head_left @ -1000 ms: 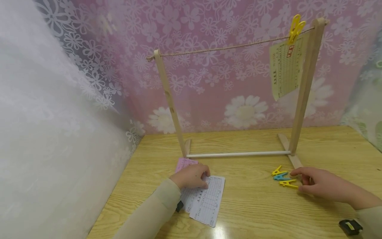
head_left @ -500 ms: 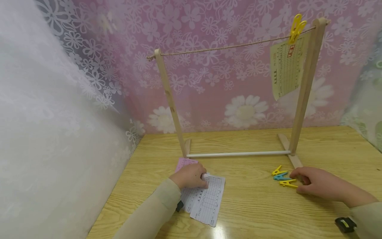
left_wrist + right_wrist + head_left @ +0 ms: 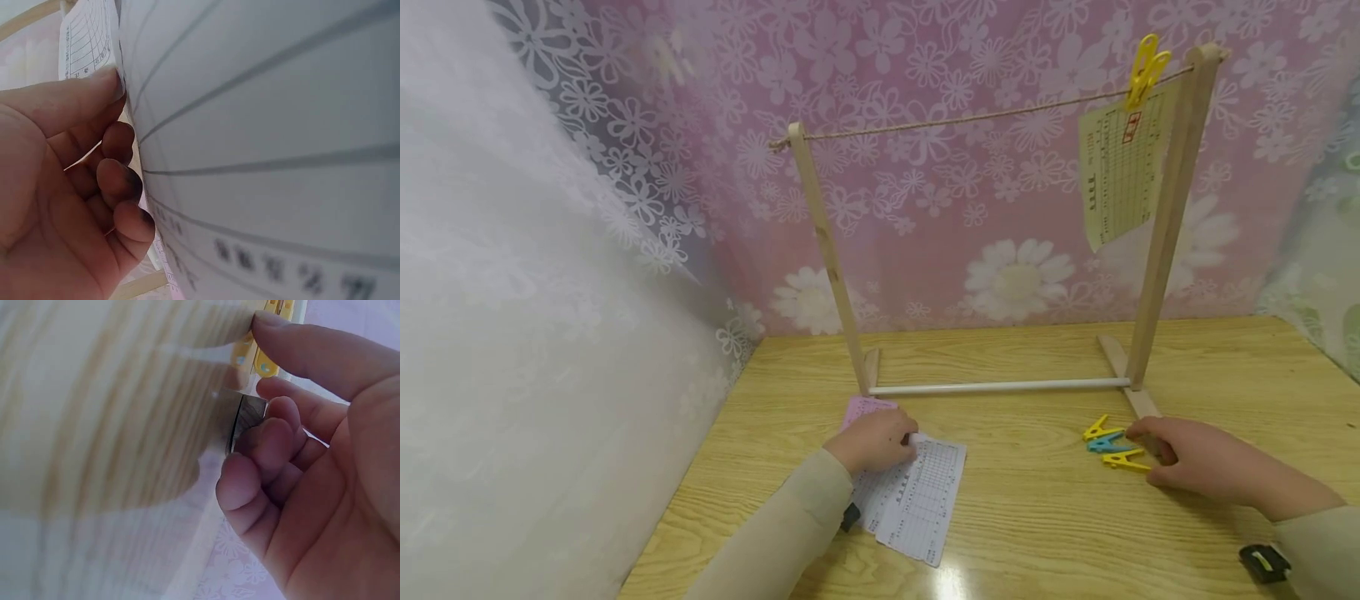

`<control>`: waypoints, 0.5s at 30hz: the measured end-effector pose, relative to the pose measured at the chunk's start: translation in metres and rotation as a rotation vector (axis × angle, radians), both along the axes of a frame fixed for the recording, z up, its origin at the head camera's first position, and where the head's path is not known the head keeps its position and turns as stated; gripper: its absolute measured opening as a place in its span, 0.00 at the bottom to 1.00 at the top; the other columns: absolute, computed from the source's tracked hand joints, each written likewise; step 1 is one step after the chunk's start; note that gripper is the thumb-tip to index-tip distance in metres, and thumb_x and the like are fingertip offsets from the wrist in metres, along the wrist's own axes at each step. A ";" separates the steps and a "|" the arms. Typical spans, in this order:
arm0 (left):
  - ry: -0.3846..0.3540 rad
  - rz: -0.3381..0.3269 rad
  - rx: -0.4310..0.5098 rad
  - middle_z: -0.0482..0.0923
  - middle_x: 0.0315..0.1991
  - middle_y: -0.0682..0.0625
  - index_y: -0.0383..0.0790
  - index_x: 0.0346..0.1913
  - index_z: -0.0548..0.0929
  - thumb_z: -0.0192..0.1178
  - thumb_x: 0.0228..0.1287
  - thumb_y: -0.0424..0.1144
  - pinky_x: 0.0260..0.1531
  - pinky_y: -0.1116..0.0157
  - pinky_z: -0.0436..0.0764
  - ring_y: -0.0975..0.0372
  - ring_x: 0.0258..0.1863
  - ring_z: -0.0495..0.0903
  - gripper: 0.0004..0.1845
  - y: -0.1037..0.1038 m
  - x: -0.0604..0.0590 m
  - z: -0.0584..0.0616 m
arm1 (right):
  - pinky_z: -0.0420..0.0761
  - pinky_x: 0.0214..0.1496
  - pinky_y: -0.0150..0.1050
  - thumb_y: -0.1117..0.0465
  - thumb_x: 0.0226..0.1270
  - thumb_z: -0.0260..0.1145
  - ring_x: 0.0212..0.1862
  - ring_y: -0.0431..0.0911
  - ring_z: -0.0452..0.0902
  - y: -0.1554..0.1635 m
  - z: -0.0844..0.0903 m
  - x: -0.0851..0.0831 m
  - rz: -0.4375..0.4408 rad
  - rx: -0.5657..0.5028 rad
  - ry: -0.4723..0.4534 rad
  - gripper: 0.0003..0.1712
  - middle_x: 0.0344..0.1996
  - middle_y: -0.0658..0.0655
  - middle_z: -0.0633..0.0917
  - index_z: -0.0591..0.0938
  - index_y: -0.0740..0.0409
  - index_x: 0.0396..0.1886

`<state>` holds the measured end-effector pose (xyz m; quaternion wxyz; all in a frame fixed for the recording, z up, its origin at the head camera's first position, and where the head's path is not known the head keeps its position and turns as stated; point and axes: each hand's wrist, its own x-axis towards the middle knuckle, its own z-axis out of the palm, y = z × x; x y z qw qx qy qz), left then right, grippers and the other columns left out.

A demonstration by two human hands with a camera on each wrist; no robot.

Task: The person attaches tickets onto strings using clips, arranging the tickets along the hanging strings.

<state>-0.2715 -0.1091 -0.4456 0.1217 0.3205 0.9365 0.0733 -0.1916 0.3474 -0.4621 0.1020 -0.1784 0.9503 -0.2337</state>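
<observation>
My left hand (image 3: 874, 442) pinches the upper edge of a white printed paper slip (image 3: 925, 504). That slip overlaps another white slip (image 3: 874, 500), and a pink slip (image 3: 868, 407) shows behind the hand. In the left wrist view the thumb lies at the edge of the paper (image 3: 269, 125), with the index fingertip hidden. My right hand (image 3: 1206, 460) is loosely curved beside several small clothespins: a yellow clothespin (image 3: 1123, 461) close to its thumb, a blue clothespin (image 3: 1103, 443) and another yellow clothespin (image 3: 1101, 428). Its thumb and index finger are apart.
A wooden stand (image 3: 1172, 225) rises behind the hands, with a cord (image 3: 955, 123) strung across its top and a white rod (image 3: 1000, 387) low down. A yellow clothespin (image 3: 1142, 79) holds a yellowish slip (image 3: 1122, 171) on the cord. A floral curtain (image 3: 925, 208) hangs behind.
The left thumb and fingers have closed on the slip's upper edge, and the slip has shifted slightly. The right hand has moved slightly left, close to the clothespins.
</observation>
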 end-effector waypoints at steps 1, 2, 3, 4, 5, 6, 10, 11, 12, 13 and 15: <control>-0.003 0.000 0.007 0.74 0.31 0.59 0.49 0.35 0.80 0.64 0.69 0.42 0.36 0.66 0.73 0.66 0.30 0.72 0.05 0.000 0.000 0.000 | 0.63 0.28 0.36 0.55 0.62 0.75 0.25 0.35 0.62 0.000 0.000 0.000 -0.007 0.004 -0.004 0.29 0.25 0.46 0.72 0.80 0.60 0.60; -0.002 -0.001 0.012 0.74 0.31 0.58 0.49 0.34 0.80 0.63 0.69 0.41 0.36 0.66 0.73 0.66 0.30 0.72 0.05 -0.001 0.000 0.001 | 0.62 0.28 0.36 0.55 0.62 0.75 0.23 0.36 0.61 -0.001 0.001 0.000 -0.010 0.011 -0.008 0.30 0.23 0.47 0.70 0.79 0.62 0.62; -0.001 0.001 0.019 0.74 0.31 0.59 0.50 0.34 0.80 0.63 0.69 0.41 0.36 0.66 0.73 0.66 0.30 0.72 0.05 -0.001 0.000 0.002 | 0.62 0.28 0.36 0.55 0.63 0.74 0.23 0.36 0.60 -0.001 0.001 0.000 -0.007 0.030 0.006 0.29 0.23 0.46 0.70 0.80 0.62 0.62; 0.000 0.006 0.026 0.74 0.31 0.59 0.50 0.34 0.79 0.63 0.70 0.41 0.36 0.66 0.73 0.66 0.30 0.72 0.05 -0.002 0.000 0.002 | 0.62 0.28 0.36 0.56 0.63 0.74 0.24 0.36 0.60 -0.001 0.002 0.000 -0.001 0.050 0.022 0.28 0.23 0.46 0.70 0.81 0.62 0.61; 0.004 0.007 0.033 0.74 0.31 0.59 0.51 0.33 0.79 0.62 0.70 0.42 0.36 0.66 0.73 0.66 0.30 0.72 0.06 -0.002 -0.001 0.003 | 0.62 0.28 0.36 0.56 0.63 0.74 0.24 0.35 0.60 -0.001 0.003 0.000 -0.003 0.071 0.034 0.27 0.24 0.45 0.70 0.82 0.61 0.61; 0.007 0.010 0.042 0.74 0.31 0.59 0.51 0.32 0.79 0.62 0.70 0.42 0.35 0.66 0.73 0.66 0.29 0.72 0.07 -0.003 -0.001 0.003 | 0.62 0.28 0.36 0.56 0.64 0.73 0.24 0.35 0.60 -0.001 0.003 0.000 0.001 0.092 0.048 0.26 0.24 0.45 0.70 0.83 0.61 0.60; 0.013 0.006 0.094 0.71 0.26 0.58 0.50 0.27 0.75 0.63 0.70 0.43 0.30 0.68 0.71 0.67 0.25 0.70 0.12 -0.004 -0.003 0.007 | 0.63 0.28 0.35 0.57 0.65 0.72 0.25 0.35 0.61 -0.001 0.005 -0.001 0.009 0.130 0.070 0.24 0.26 0.43 0.71 0.84 0.59 0.59; 0.017 -0.001 0.105 0.71 0.24 0.57 0.49 0.26 0.75 0.64 0.69 0.43 0.29 0.68 0.70 0.67 0.24 0.69 0.13 -0.004 -0.003 0.008 | 0.63 0.28 0.35 0.57 0.65 0.72 0.25 0.34 0.61 -0.001 0.005 -0.001 0.006 0.129 0.067 0.23 0.25 0.43 0.71 0.84 0.59 0.59; 0.015 -0.005 0.118 0.70 0.24 0.57 0.49 0.26 0.74 0.64 0.69 0.43 0.28 0.68 0.69 0.67 0.24 0.69 0.14 -0.004 -0.003 0.009 | 0.63 0.28 0.35 0.57 0.65 0.73 0.25 0.34 0.62 -0.001 0.005 -0.001 0.008 0.125 0.066 0.23 0.25 0.43 0.71 0.84 0.59 0.58; 0.018 -0.013 0.124 0.70 0.23 0.57 0.49 0.26 0.74 0.64 0.69 0.43 0.28 0.69 0.69 0.68 0.24 0.68 0.14 -0.004 -0.003 0.010 | 0.63 0.28 0.35 0.56 0.65 0.73 0.25 0.34 0.62 -0.001 0.005 -0.001 0.009 0.119 0.065 0.23 0.25 0.43 0.72 0.84 0.59 0.58; 0.031 -0.025 0.126 0.70 0.24 0.58 0.50 0.26 0.74 0.64 0.70 0.44 0.29 0.69 0.69 0.68 0.24 0.68 0.14 -0.004 -0.003 0.011 | 0.63 0.28 0.36 0.56 0.65 0.73 0.25 0.34 0.62 0.000 0.004 0.000 0.013 0.109 0.072 0.21 0.24 0.42 0.72 0.84 0.58 0.56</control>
